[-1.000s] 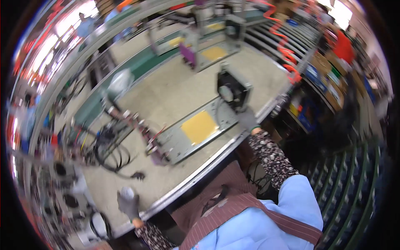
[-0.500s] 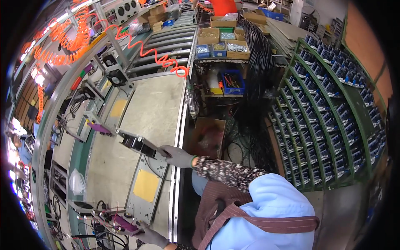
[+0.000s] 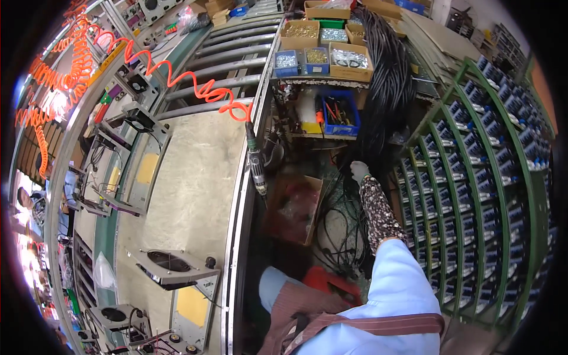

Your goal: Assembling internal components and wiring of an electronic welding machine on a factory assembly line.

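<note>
My right hand (image 3: 360,171), in a grey glove, is stretched forward to the lower left side of a thick hanging bundle of black cables (image 3: 381,89). Its fingers look curled against the cables, though their tips are hidden. My left hand is out of the picture. On the work table to the left stands a metal bracket with a round black fan (image 3: 168,260), resting over a flat metal plate with a yellow sheet (image 3: 192,305). A thin cord hangs from it toward the table edge.
A power screwdriver (image 3: 257,168) hangs from an orange coiled hose (image 3: 201,89) beside the table edge. Boxes of small hardware (image 3: 350,58) and a blue tool bin (image 3: 340,115) stand ahead. A cardboard box (image 3: 294,207) sits low. Right stands a green rack (image 3: 473,171) of blue-and-black parts.
My right hand has left the metal bracket and swung right to the cable bundle. My left hand has gone out of view. The view has shifted, and the bracket's fan now shows.
</note>
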`<state>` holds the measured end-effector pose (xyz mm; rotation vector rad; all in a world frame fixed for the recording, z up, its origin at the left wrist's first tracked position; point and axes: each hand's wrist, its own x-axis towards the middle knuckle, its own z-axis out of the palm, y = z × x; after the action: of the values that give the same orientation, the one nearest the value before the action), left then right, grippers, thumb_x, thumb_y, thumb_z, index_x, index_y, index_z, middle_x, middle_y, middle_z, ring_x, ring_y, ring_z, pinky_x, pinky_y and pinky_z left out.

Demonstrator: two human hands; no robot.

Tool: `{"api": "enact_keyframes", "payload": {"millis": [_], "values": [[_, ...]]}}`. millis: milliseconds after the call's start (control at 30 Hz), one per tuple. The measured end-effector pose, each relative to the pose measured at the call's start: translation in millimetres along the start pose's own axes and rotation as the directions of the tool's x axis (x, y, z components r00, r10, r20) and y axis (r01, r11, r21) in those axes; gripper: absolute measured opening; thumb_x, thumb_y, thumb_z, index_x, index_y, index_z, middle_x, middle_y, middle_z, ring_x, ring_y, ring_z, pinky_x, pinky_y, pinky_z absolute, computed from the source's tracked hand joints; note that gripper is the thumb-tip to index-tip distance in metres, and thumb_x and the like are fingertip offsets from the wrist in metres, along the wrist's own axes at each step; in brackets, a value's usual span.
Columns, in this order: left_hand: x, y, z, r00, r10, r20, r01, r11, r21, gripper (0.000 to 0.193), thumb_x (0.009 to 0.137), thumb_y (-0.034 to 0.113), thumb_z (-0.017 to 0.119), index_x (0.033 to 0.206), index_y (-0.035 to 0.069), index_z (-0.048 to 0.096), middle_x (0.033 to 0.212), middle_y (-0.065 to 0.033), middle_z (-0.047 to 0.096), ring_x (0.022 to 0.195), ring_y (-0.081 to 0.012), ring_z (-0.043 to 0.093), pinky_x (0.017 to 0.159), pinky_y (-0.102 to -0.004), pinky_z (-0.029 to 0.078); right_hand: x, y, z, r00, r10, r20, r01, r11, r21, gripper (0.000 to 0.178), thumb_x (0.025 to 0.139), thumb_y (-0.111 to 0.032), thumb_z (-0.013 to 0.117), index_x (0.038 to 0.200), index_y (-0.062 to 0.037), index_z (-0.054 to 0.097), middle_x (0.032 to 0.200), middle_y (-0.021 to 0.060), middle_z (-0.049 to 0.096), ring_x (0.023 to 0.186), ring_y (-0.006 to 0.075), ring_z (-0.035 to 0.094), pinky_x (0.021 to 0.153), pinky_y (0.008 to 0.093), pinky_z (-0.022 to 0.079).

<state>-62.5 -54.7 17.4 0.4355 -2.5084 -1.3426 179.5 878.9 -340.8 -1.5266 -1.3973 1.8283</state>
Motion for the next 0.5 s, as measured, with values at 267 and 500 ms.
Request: {"api": "enact_keyframes", "payload": {"millis": [267,500], "values": [[-70.8,43.5,-66.7,0.971,-0.075,-0.228,0.195,0.803,0.564,0.067,0.087,0.047,0.064,0.122,-0.009,0.054,0.118,-0.0261,0.059,0.108,-0.0345,0.054,0.096,-0.0407,0.041,-67.6,-124.5,181.0,0.903,0.249,-0.351,-0.256,0.966,0.027,0.075,0.093,-0.029,0.060,0.151,-0.0088,0.018,0.157,0.0129,0.015,0.138,0.0319,0.030,0.112,0.0398,0.031],[-39.1,27.0,-109.7,0.970,0.187,0.153,-0.238,0.632,0.738,0.053,0.095,0.035,0.057,0.125,-0.008,0.051,0.122,-0.0254,0.056,0.112,-0.0324,0.051,0.096,-0.0366,0.043,-28.4,-130.2,132.2,0.916,-0.037,-0.399,0.167,0.940,0.296,0.025,0.093,-0.023,0.061,0.107,-0.0046,0.054,0.082,0.0037,0.057,0.066,0.0167,0.056,0.058,0.0294,0.047]]}}
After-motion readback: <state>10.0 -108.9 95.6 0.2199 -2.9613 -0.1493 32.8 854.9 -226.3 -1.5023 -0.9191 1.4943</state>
